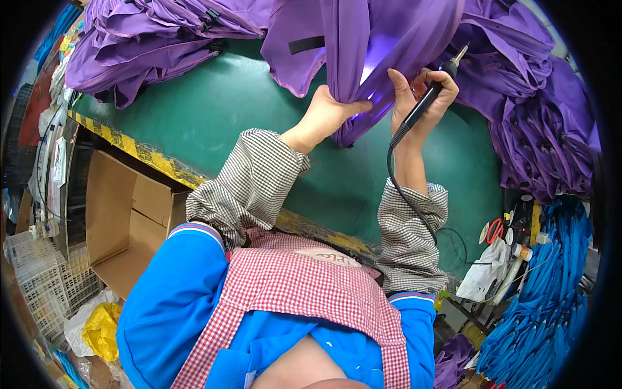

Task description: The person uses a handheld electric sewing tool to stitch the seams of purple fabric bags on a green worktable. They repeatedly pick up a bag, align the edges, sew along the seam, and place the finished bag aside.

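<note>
A length of purple fabric [408, 39] hangs over the far middle of the green table, lit from behind by a bright bluish glow between its folds. My left hand [327, 113] pinches the lower part of this fabric between thumb and fingers. In my right hand [424, 104] is a soldering iron [421, 111] with a black handle, its metal tip pointing up and to the right, apart from the held cloth. The thumb of that hand is raised beside the fabric, and its other fingers are partly hidden behind the handle. A black cord trails from the iron down past my right sleeve.
Purple cloth heaps lie at the far left [155, 39] and far right [544, 110] of the green table [240, 91]. Yellow-black tape marks its near edge. An open cardboard box [107, 214] stands left. Blue straps [538, 298] and red-handled scissors [494, 230] hang right.
</note>
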A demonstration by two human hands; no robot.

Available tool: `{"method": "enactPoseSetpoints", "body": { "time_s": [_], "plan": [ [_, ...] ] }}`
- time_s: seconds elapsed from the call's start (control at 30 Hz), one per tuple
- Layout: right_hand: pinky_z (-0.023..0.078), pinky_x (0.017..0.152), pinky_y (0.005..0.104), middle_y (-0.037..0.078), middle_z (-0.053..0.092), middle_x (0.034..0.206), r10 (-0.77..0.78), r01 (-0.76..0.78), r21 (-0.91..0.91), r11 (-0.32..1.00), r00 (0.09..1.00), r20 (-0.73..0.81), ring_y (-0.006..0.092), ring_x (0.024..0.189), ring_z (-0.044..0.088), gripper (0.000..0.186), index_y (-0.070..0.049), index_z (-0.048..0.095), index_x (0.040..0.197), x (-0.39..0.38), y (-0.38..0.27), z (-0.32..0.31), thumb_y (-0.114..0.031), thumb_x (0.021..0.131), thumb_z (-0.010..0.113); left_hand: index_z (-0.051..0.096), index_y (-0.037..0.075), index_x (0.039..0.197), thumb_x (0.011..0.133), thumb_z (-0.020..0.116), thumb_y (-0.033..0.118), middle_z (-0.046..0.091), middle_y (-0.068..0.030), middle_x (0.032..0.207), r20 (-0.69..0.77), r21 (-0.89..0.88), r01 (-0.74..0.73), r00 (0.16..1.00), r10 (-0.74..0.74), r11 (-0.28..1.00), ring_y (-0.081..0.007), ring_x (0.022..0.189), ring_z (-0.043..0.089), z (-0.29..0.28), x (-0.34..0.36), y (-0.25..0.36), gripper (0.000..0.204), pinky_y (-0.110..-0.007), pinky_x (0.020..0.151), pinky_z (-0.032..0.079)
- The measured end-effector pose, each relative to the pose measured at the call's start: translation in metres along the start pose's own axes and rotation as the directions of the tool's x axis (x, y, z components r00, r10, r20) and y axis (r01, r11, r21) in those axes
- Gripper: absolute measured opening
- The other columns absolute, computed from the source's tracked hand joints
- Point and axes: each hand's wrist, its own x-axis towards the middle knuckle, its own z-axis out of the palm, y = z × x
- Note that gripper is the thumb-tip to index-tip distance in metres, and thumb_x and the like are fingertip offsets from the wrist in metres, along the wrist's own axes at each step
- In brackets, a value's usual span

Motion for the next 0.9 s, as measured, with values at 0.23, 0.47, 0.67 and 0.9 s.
{"method": "enactPoseSetpoints", "body": {
  "time_s": [0.23, 0.47, 0.67, 0.9],
  "plan": [
    [0.044, 0.063, 0.0202, 0.0, 0.05, 0.079, -0.017, 0.007, -0.144, 0.989, 0.998, -0.067, 0.007, 0.065, 0.048, 0.046, -0.007, 0.044, 0.102, 0.005, -0.006, 0.002, -0.007, 0.075, 0.08, 0.066, -0.003, 0.104, 0.074, 0.077, 0.002, 0.069, -0.0056, 0.094, 0.052, 0.129, -0.037, 0.998, 0.03, 0.991, -0.0105, 0.082, 0.063, 0.003, 0.003, -0.009, 0.033, -0.025, 0.075, 0.052],
    [0.041, 0.071, 0.0313, 0.011, 0.059, 0.095, -0.274, 0.27, -0.379, 0.885, 0.961, 0.046, 0.0211, 0.08, 0.052, 0.05, 0.002, 0.054, 0.115, -0.054, -0.048, -0.057, -0.044, 0.095, 0.05, 0.067, -0.003, 0.101, 0.075, 0.077, 0.004, 0.07, -0.0057, 0.093, -0.037, 0.091, -0.061, 0.997, 0.065, 0.994, -0.0105, 0.082, 0.064, 0.003, 0.0, -0.012, 0.029, -0.025, 0.076, 0.052],
    [0.04, 0.068, 0.0354, 0.001, 0.046, 0.059, -0.387, 0.472, -0.366, 0.802, 0.877, 0.285, 0.0176, 0.051, 0.043, 0.004, -0.008, 0.062, 0.078, -0.095, -0.05, -0.071, -0.01, 0.077, 0.058, 0.067, -0.003, 0.098, 0.077, 0.076, 0.006, 0.07, -0.0064, 0.09, 0.017, 0.134, -0.066, 0.998, 0.064, 0.989, -0.0101, 0.077, 0.064, 0.006, 0.004, -0.014, 0.025, -0.025, 0.071, 0.053],
    [0.039, 0.067, 0.0348, 0.001, 0.045, 0.059, -0.394, 0.507, -0.406, 0.76, 0.857, 0.334, 0.0182, 0.051, 0.044, 0.008, -0.009, 0.061, 0.078, -0.09, -0.039, -0.063, -0.007, 0.071, 0.061, 0.068, -0.003, 0.095, 0.078, 0.075, 0.008, 0.069, -0.0054, 0.087, 0.041, 0.133, -0.068, 0.997, 0.063, 0.989, -0.009, 0.077, 0.063, 0.009, 0.006, -0.016, 0.021, -0.025, 0.071, 0.052]
  ]
}}
